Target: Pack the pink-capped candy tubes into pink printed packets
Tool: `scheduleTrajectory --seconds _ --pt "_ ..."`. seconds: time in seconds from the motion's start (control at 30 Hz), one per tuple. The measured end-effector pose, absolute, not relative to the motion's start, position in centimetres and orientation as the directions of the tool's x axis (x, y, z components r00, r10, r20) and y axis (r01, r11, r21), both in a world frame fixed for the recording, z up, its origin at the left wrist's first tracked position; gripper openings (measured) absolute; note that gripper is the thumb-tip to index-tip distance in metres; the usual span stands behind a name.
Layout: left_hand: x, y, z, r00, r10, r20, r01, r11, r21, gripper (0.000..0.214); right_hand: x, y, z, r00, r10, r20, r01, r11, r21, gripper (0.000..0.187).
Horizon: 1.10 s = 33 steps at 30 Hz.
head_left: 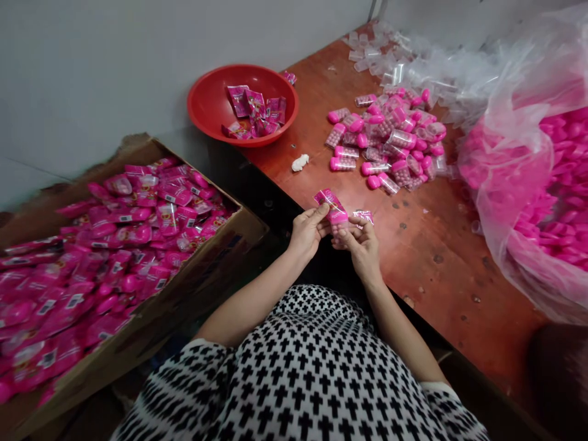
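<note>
At the table's near edge, my left hand (307,233) pinches a pink printed packet (331,201) between thumb and fingers. My right hand (365,248) is closed on a small clear tube (340,229) of pink beads at the packet's lower end. Whether the tube is inside the packet or against it, I cannot tell. Another pink wrapper (362,217) shows just behind my right fingers. Beyond my hands lies a heap of bead-filled tubes with bright pink caps (390,141).
A red bowl (197,116) with several pink packets stands at the table's far left corner. A cardboard box (248,229) full of packaged pink items is at left. Pink caps fill a clear plastic bag (505,159) at right. Empty clear tubes (372,55) lie behind. A white lump (300,162) sits near the edge.
</note>
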State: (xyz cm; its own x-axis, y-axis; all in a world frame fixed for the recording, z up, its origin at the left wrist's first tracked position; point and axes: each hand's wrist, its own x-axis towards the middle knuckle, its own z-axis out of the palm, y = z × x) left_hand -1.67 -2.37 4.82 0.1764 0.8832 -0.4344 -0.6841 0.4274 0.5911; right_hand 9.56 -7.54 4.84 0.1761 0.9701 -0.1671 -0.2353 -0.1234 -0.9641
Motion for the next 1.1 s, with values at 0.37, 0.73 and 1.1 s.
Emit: scheduleTrajectory --seconds 0.37,0.73,1.1 --pt "-1.3 -2.2 4.9 0.314 0.865 -0.392 -0.493 0.501 0.711 0.034 10.3 -7.3 4.1 0.202 0.975 -0.097 -0.235 -0.048 -0.971 0.04" --pt "-1.5 -2.5 4.4 0.263 0.854 -0.449 -0.553 0.515 0.655 0.03 10.3 -7.2 4.3 0.176 0.976 -0.132 -0.257 -0.083 -0.963 0.036" --pt "-2.7 -4.3 5.7 0.268 0.882 -0.388 -0.591 0.468 0.657 0.024 10.6 -6.1 4.2 0.163 0.973 -0.164 -0.255 -0.12 -0.96 0.028"
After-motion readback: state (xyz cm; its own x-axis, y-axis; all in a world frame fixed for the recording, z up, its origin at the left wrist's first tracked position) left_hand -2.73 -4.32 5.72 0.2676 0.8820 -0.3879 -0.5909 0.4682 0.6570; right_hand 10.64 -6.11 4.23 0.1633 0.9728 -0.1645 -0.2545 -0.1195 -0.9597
